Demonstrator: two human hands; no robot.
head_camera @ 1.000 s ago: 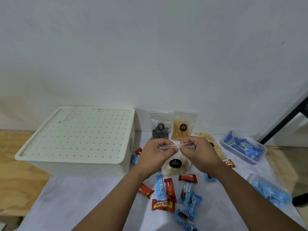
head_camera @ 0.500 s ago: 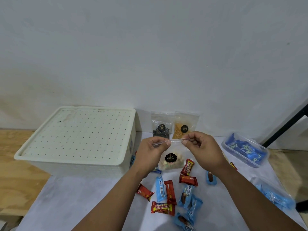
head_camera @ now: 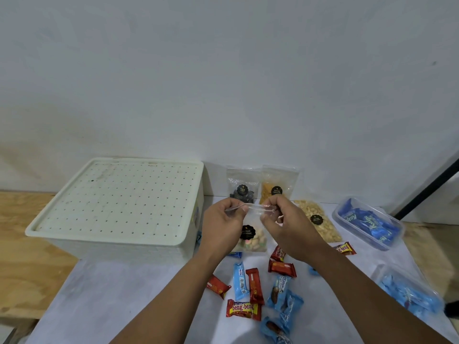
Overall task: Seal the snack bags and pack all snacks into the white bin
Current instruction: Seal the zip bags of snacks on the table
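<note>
Hands meet above the middle of the pale grey surface point(head_camera: 124, 294), holding up a small clear plastic snack bag with a round black label point(head_camera: 250, 234); the left hand point(head_camera: 223, 223) has a narrow grip, thumb and forefinger pinching the bag's top strip at its left end; the right hand point(head_camera: 285, 222) pinches the same strip at its right end, fingers curled over it; the strip runs level between them and the bag hangs below, its lower part filled with pale, pink-tinted pieces; whether the strip is pressed closed cannot be told; the white bin with a perforated lid point(head_camera: 119, 204) sits to the left, lid on; two more clear labelled bags, one dark point(head_camera: 242, 187) and one orange point(head_camera: 277, 184), lean against the wall behind the hands; a flat bag of pale nuts point(head_camera: 320, 222) lies to the right; red and blue wrapped bars point(head_camera: 253, 291) are scattered near the front edge; two clear tubs of blue packets point(head_camera: 367, 222) stand at far right.
</note>
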